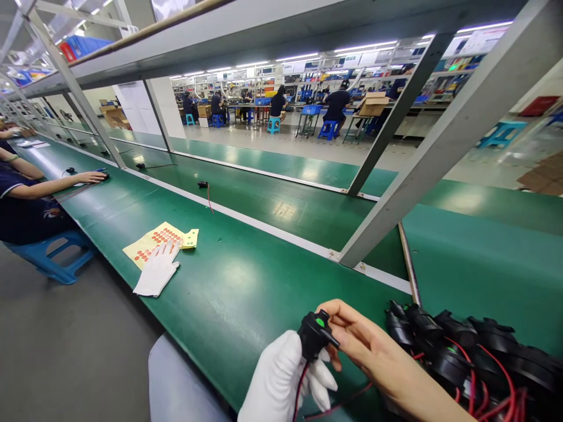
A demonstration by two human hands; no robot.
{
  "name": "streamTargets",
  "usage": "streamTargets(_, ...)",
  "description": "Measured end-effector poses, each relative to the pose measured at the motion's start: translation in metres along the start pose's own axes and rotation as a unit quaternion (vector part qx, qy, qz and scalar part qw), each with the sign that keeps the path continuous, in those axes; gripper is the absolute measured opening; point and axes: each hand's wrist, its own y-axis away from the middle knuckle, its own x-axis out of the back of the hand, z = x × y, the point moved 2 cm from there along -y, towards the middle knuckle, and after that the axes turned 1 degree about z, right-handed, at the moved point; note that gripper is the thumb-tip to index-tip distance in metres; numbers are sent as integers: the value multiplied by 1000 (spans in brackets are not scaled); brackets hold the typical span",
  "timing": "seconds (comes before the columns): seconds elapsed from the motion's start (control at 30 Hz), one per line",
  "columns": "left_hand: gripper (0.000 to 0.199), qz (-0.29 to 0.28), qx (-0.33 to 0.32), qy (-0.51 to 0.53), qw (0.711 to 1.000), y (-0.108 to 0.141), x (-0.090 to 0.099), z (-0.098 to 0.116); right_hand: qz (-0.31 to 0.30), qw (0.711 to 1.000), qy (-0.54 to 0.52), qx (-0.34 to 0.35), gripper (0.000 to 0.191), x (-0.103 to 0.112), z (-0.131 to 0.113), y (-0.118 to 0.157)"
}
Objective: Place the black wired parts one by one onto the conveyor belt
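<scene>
My left hand (284,375), in a white glove, is wrapped round a black pump-like part (313,337) with a green dot on top and red and black wires hanging down. Bare, my right hand (352,334) has its thumb and fingers pressed against the right side of the same part, near its short spout. More black parts with red wires (457,346) lie piled at the right, beside my right forearm. Farther left on the green bench (229,293) lie an empty white glove (158,271) and a yellow sticker sheet (152,240) with red ovals, partly under the glove.
A slanted metal post (422,146) and an overhead shelf (246,35) frame the bench. One black part with a wire (203,184) lies on the sunken middle strip. At the far left a person's arm (57,184) rests on the bench, near a blue stool (57,258).
</scene>
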Motion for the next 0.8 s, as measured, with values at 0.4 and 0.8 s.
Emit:
streamTargets(0.4,60,188,-62,-103,975,7,-4,4,15,999,-30,27,44,-8,-4,6)
streamTargets(0.8,56,-101,168,253,947,-4,-9,-13,-11,998,54,-17,35,-17,-11,3)
